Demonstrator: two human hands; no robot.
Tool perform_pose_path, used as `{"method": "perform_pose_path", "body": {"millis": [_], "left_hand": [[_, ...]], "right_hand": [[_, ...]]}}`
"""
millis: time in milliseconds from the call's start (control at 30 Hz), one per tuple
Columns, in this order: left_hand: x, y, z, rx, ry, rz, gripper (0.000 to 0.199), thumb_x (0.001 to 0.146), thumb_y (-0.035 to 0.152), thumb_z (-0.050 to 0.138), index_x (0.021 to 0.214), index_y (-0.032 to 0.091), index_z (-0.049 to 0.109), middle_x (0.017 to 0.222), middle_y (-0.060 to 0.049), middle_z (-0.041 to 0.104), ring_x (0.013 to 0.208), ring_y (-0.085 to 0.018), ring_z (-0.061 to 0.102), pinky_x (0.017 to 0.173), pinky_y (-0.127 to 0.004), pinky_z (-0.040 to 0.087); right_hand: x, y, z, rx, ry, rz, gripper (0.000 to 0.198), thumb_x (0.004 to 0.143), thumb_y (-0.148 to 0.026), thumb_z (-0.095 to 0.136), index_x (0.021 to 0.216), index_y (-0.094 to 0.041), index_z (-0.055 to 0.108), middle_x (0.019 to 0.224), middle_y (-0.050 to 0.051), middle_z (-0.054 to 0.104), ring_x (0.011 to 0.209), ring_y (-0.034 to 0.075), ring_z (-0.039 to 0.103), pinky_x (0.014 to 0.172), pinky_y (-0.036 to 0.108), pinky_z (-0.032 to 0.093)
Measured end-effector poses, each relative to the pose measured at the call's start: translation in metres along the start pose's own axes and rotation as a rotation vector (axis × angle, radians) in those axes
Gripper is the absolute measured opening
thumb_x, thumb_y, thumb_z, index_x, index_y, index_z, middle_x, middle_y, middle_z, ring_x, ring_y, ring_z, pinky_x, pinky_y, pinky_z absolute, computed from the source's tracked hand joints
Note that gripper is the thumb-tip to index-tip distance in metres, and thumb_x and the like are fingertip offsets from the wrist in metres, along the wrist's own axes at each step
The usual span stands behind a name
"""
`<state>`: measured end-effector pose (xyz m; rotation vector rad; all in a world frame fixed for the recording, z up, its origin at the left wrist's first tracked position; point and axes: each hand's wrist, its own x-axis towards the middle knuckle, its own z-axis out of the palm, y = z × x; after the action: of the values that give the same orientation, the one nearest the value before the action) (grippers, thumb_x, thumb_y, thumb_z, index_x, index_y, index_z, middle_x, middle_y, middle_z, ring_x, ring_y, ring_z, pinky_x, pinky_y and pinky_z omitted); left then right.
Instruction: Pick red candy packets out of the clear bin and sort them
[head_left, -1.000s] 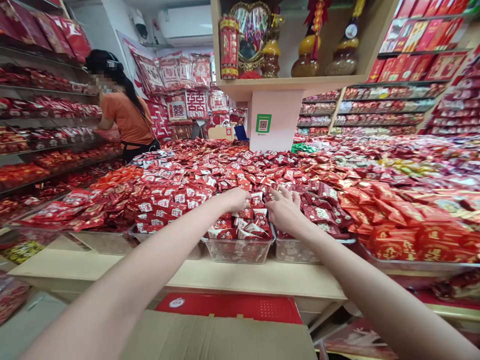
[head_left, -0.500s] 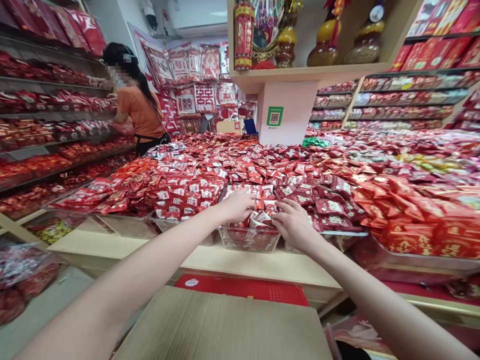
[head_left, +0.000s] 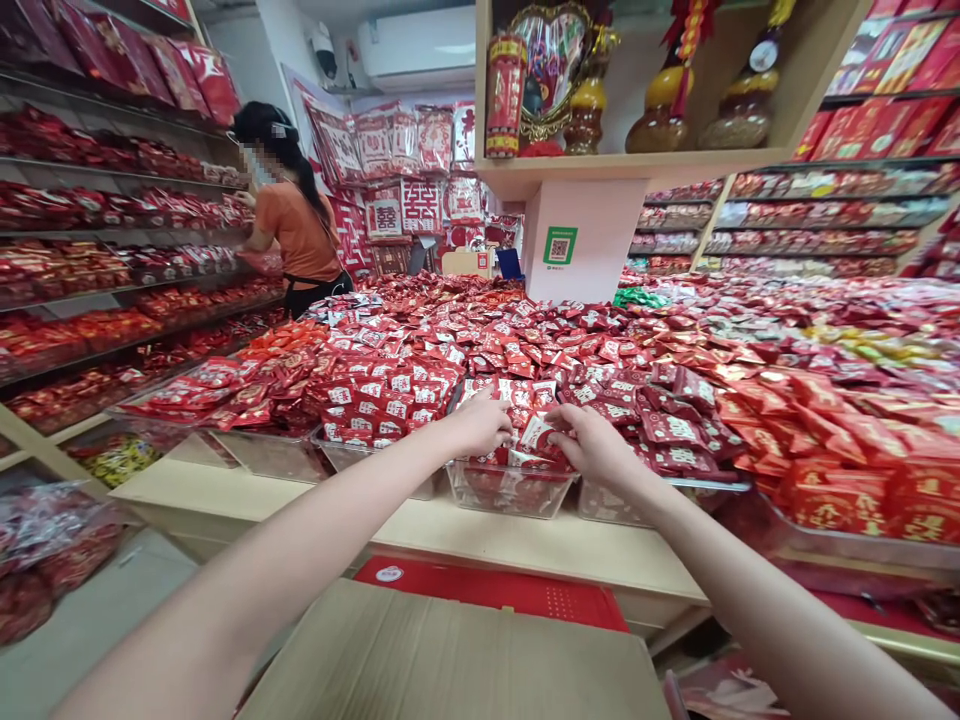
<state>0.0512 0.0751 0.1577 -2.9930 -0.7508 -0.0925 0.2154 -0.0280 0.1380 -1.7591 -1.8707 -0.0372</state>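
Both arms reach forward over a clear plastic bin (head_left: 511, 492) heaped with small red-and-white wrapped packets. My right hand (head_left: 589, 440) pinches one packet (head_left: 535, 434) by its right edge, its white face turned up. At the bin's left side, my left hand (head_left: 480, 425) rests among the packets with its fingers curled inward. Whatever lies under those fingers is hidden. Red packets with white print (head_left: 375, 400) fill the bin to the left, and dark red packets (head_left: 671, 428) are piled to the right.
A pale wooden ledge (head_left: 420, 520) runs under the bins, with a cardboard box (head_left: 465, 650) in front. Orange-red packets (head_left: 862, 470) heap at the right. Overhead juts a display shelf (head_left: 637, 168). A co-worker in an orange top (head_left: 300, 230) stands at the left shelves.
The view has tilted up slightly and shifted left. My right hand now has a packet turned face up between its fingers. My left hand has stayed nearly in place, fingers more curled.
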Motion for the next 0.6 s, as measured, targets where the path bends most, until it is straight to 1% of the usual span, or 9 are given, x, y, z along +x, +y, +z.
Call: {"method": "perform_pose_path", "body": {"millis": [67, 167, 233, 300, 367, 400, 467, 533, 600], "left_hand": [[0.0, 0.002, -0.001, -0.003, 0.014, -0.014, 0.02, 0.076, 0.032, 0.049, 0.078, 0.024, 0.067, 0.105, -0.002, 0.056, 0.111, -0.027, 0.035, 0.095, -0.039, 0.029], [0.0, 0.004, -0.002, -0.005, 0.05, -0.042, 0.02, 0.073, 0.032, 0.054, 0.087, 0.024, 0.066, 0.11, -0.004, 0.052, 0.114, -0.028, 0.032, 0.095, -0.04, 0.028], [-0.001, 0.005, -0.003, -0.025, 0.072, -0.066, 0.035, 0.069, 0.033, 0.058, 0.103, 0.024, 0.059, 0.118, -0.006, 0.047, 0.12, -0.031, 0.025, 0.097, -0.043, 0.026], [-0.004, 0.004, -0.004, -0.046, 0.116, -0.092, 0.051, 0.069, 0.031, 0.057, 0.119, 0.021, 0.046, 0.126, -0.007, 0.041, 0.123, -0.031, 0.02, 0.1, -0.043, 0.023], [-0.006, 0.003, -0.005, -0.054, 0.202, -0.104, 0.053, 0.074, 0.025, 0.05, 0.125, 0.016, 0.038, 0.13, -0.009, 0.037, 0.123, -0.027, 0.023, 0.103, -0.04, 0.019], [-0.008, 0.002, -0.006, -0.055, 0.246, -0.099, 0.049, 0.076, 0.022, 0.046, 0.124, 0.014, 0.039, 0.128, -0.009, 0.04, 0.121, -0.024, 0.028, 0.104, -0.038, 0.018], [-0.011, 0.0, -0.006, -0.062, 0.29, -0.058, 0.038, 0.079, 0.02, 0.041, 0.116, 0.015, 0.048, 0.119, -0.006, 0.05, 0.114, -0.019, 0.037, 0.103, -0.034, 0.021], [-0.013, -0.001, -0.004, -0.061, 0.258, -0.012, 0.03, 0.08, 0.025, 0.04, 0.104, 0.02, 0.058, 0.11, -0.004, 0.055, 0.109, -0.02, 0.04, 0.099, -0.034, 0.027], [-0.014, -0.001, 0.0, -0.051, 0.202, 0.009, 0.028, 0.08, 0.03, 0.041, 0.097, 0.023, 0.062, 0.108, -0.003, 0.056, 0.108, -0.021, 0.04, 0.096, -0.036, 0.03]], "right_hand": [[0.004, 0.008, -0.004, 0.086, 0.044, 0.035, 0.02, 0.074, -0.016, 0.051, 0.093, -0.016, 0.057, 0.088, 0.005, 0.065, 0.082, 0.017, 0.057, 0.075, 0.029, 0.043], [0.01, 0.016, -0.011, 0.187, 0.049, 0.064, 0.019, 0.074, -0.014, 0.05, 0.091, -0.017, 0.059, 0.09, 0.004, 0.066, 0.081, 0.015, 0.06, 0.075, 0.028, 0.045], [0.015, 0.016, -0.013, 0.193, 0.022, 0.049, 0.02, 0.074, -0.013, 0.049, 0.09, -0.017, 0.06, 0.091, 0.004, 0.067, 0.082, 0.015, 0.06, 0.076, 0.027, 0.045], [0.021, 0.013, -0.013, 0.186, -0.019, 0.017, 0.021, 0.073, -0.011, 0.05, 0.089, -0.018, 0.062, 0.09, 0.004, 0.067, 0.082, 0.016, 0.06, 0.077, 0.028, 0.044], [0.028, 0.008, -0.009, 0.189, -0.071, -0.025, 0.022, 0.071, -0.01, 0.052, 0.087, -0.019, 0.064, 0.088, 0.002, 0.068, 0.082, 0.015, 0.06, 0.077, 0.027, 0.044], [0.031, 0.005, -0.006, 0.194, -0.098, -0.044, 0.022, 0.071, -0.01, 0.052, 0.086, -0.02, 0.065, 0.087, 0.001, 0.068, 0.081, 0.015, 0.061, 0.077, 0.026, 0.044], [0.038, 0.002, 0.001, 0.201, -0.142, -0.068, 0.022, 0.071, -0.01, 0.052, 0.085, -0.021, 0.066, 0.086, 0.0, 0.069, 0.079, 0.014, 0.061, 0.075, 0.024, 0.044], [0.041, 0.001, 0.008, 0.198, -0.159, -0.068, 0.022, 0.072, -0.011, 0.051, 0.086, -0.021, 0.066, 0.086, 0.0, 0.069, 0.079, 0.014, 0.061, 0.075, 0.024, 0.044], [0.043, 0.002, 0.013, 0.185, -0.158, -0.056, 0.022, 0.073, -0.013, 0.05, 0.085, -0.021, 0.066, 0.085, 0.001, 0.069, 0.078, 0.015, 0.061, 0.074, 0.025, 0.044]]}}
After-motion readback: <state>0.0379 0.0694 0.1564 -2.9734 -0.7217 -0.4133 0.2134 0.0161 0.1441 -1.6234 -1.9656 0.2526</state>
